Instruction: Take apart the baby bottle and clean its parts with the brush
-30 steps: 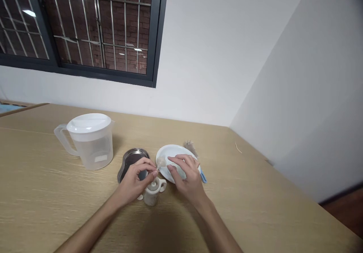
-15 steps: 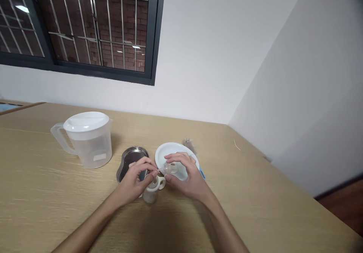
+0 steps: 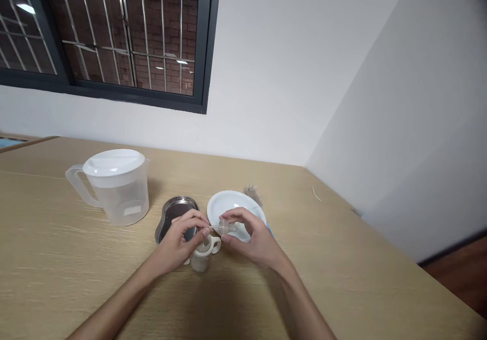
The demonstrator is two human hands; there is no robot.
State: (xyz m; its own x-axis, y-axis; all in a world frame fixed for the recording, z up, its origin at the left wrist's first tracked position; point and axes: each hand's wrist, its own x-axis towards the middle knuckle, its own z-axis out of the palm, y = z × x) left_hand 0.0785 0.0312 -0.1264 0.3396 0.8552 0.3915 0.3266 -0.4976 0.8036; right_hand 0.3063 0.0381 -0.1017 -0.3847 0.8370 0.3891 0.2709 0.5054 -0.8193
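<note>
My right hand (image 3: 254, 234) pinches a clear teat-like silicone piece (image 3: 227, 228) between thumb and fingers, above the near edge of a white bowl (image 3: 217, 203). A thin clear tube runs left from this piece to my left hand (image 3: 183, 237), whose thumb and fingertips close on its end. Just under my left fingers stands a small baby bottle (image 3: 200, 263), upright, with a pale collar and side handles; its top is partly hidden. Behind my left hand, a kidney-shaped steel tray (image 3: 167, 213) lies partly covered.
A lidded clear plastic pitcher (image 3: 124, 193) stands at the left. Grey bristles (image 3: 252, 194) show behind the bowl, with a blue handle end (image 3: 270, 230) at its right. A thin pale strip (image 3: 316, 194) lies farther right. Walls and a barred window border the table.
The clear silicone piece has turned slightly in my right hand, its narrow end now showing more to the right. Both hands stay in nearly the same place. The view has shifted a little.
</note>
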